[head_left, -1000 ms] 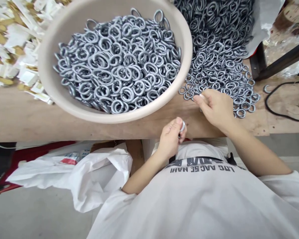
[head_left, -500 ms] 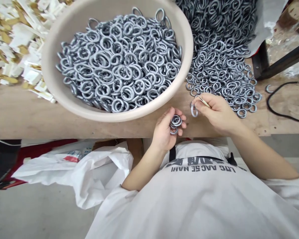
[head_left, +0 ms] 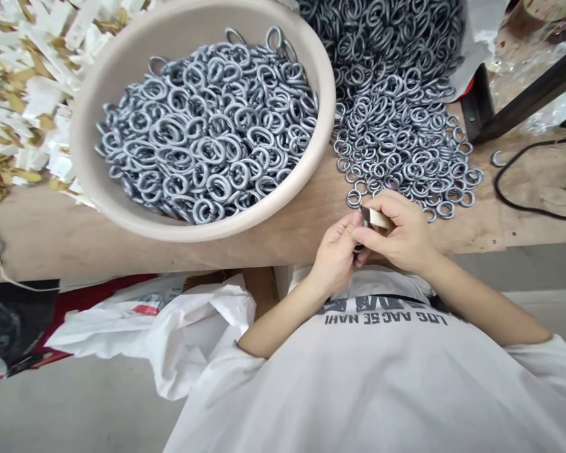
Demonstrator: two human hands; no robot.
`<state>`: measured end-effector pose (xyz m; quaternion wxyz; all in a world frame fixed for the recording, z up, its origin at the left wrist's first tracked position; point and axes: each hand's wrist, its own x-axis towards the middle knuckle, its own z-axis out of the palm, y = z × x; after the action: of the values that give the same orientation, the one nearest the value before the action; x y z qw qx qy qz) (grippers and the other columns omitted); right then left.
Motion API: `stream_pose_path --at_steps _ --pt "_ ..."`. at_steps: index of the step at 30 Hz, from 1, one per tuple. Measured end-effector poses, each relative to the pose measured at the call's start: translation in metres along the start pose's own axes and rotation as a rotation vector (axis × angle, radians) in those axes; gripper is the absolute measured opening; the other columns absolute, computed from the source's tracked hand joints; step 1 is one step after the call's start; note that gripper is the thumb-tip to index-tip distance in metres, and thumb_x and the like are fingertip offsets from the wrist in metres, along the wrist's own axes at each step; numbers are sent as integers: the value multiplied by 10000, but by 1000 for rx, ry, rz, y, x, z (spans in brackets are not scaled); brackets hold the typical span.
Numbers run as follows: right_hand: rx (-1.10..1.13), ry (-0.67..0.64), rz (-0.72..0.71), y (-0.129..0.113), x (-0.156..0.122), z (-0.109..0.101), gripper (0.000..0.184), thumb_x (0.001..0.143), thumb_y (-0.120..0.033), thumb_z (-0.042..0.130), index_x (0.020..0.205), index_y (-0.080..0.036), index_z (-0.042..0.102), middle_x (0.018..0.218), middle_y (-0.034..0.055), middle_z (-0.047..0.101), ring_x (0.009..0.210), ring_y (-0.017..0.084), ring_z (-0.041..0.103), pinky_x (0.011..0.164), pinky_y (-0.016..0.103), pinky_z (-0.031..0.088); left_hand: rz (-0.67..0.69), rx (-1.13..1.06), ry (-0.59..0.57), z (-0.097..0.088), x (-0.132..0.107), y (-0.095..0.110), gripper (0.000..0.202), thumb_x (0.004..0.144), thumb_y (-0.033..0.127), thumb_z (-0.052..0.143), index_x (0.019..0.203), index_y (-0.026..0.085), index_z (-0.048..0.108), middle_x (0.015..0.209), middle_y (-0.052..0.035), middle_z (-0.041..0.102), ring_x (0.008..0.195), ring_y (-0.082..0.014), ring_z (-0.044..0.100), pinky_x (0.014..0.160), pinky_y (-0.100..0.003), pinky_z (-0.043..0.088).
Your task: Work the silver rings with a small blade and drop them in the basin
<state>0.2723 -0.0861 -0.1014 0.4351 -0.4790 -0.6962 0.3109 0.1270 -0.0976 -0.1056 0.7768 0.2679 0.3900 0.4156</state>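
right hand (head_left: 400, 236): pinching one ring (head_left: 364, 218), now pulled back against the left
left hand (head_left: 334, 255): curled tight round a stack of rings (head_left: 358, 249)

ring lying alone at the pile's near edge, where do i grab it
Pinch the ring by its near rim, coming from above on the person's side: it lies flat on the table, and the pile crowds its far side.

Rings (head_left: 358, 248) mostly hidden inside left hand (head_left: 336, 255)
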Motion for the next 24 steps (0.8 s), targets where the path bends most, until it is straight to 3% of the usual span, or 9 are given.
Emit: stream_pose_path --at_steps 5,10,13,24 --pt "4 -12 88 2 -1 -2 353 983 -553 577 959 -213 668 866 30 669 798 181 612 722 321 447 7 -29 30 2 -1 1 453 848 564 723 748 190 489 620 55 484 430 -43 396 399 -180 270" --pt "-415 -124 -75 -8 -14 -6 440 1018 -577 479 817 -206 607 767 30 591 726 179 536 638 322 336 65 -49 124 2 0 1 426 861 537 719 732 192 505 560 71 441 410 -49 373 388 -187 275" --pt "-537 -132 -119 -14 -16 -6 464 1026 -572 467 768 -204 584 758 33 585 701 172 515 626 328 306 54 -47 138 2 0 -1 427 845 553 734 742 199 519 537 75 428 405 -56 363 384 -196 270" --pt "-499 -225 -50 -17 -10 -8 469 1010 -559 500 699 -210 530 703 14 556 653 154 470 607 319 255 42 -44 147 -3 0 -6 456 844 589 724 742 205 501 534 78 408 411 -59 360 390 -199 285"
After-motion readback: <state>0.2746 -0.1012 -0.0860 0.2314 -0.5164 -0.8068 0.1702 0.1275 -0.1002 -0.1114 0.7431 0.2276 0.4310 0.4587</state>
